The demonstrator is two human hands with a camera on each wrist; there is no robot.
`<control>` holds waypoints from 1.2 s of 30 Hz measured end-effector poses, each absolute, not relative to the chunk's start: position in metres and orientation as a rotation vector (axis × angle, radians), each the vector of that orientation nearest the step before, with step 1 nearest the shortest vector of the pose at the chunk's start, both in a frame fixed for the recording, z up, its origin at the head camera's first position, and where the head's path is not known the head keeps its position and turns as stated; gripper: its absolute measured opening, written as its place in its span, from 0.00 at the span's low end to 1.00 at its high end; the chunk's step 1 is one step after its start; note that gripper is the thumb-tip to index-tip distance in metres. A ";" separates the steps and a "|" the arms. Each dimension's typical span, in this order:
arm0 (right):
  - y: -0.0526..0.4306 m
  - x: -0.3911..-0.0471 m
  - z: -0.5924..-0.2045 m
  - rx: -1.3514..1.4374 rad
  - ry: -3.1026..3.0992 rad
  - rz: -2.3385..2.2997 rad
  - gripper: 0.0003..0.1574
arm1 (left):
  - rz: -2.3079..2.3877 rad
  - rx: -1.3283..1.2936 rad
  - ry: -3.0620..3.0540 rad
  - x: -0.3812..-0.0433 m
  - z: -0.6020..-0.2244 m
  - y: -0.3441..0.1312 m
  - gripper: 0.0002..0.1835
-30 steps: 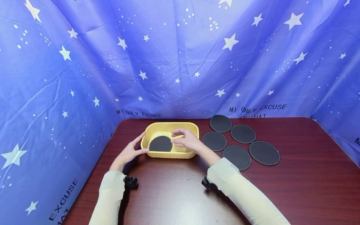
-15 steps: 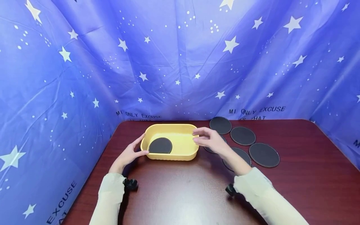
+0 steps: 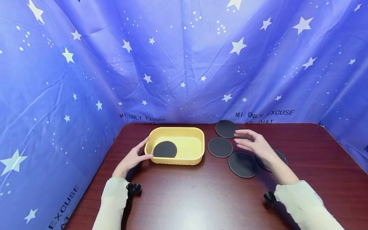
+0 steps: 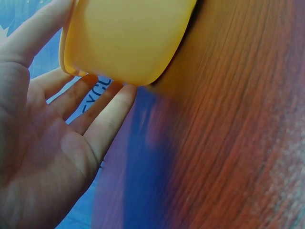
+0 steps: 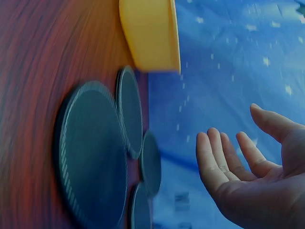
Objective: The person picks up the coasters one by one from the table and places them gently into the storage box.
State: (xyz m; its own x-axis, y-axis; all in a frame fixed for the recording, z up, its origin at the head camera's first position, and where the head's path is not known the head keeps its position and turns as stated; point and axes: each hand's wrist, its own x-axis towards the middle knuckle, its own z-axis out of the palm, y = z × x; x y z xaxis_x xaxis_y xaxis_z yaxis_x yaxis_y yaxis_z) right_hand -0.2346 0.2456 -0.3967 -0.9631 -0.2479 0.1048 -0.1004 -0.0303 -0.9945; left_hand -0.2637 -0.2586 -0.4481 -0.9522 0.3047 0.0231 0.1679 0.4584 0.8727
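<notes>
A yellow rectangular basin [image 3: 178, 161] stands toward the back of the table, and one round black coaster [image 3: 165, 149] leans or lies in its left part. My left hand [image 3: 132, 160] holds the basin's left end, thumb at the near corner and fingers against the outer wall; the left wrist view shows the fingertips on the basin [image 4: 124, 43]. Right of the basin, my right hand [image 3: 256, 146] hovers over the loose coasters, fingers spread and holding nothing. Coasters lie at the back [image 3: 226, 128], beside the basin [image 3: 220, 147] and nearer [image 3: 243, 164]. The hand and forearm partly cover others.
The dark red wooden table [image 3: 184, 195] meets a blue star-printed curtain [image 3: 184, 64] along its back and left side. In the right wrist view, stitched-edge coasters [image 5: 93, 152] lie flat, close together, with the basin beyond them.
My right hand has come out of the basin and moved right, over the coasters. My left hand, the basin and the coaster inside stay in place.
</notes>
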 end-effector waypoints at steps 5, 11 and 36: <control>0.281 -0.226 -0.403 -0.412 2.033 -2.236 0.20 | 1.494 0.422 2.577 -0.262 -0.450 -0.258 0.45; 0.321 -0.221 -0.416 -0.458 1.986 -2.299 0.22 | 1.515 0.440 2.573 -0.262 -0.452 -0.257 0.46; 0.414 -0.198 -0.444 -0.276 1.776 -2.347 0.26 | 1.539 0.439 2.568 -0.266 -0.450 -0.257 0.44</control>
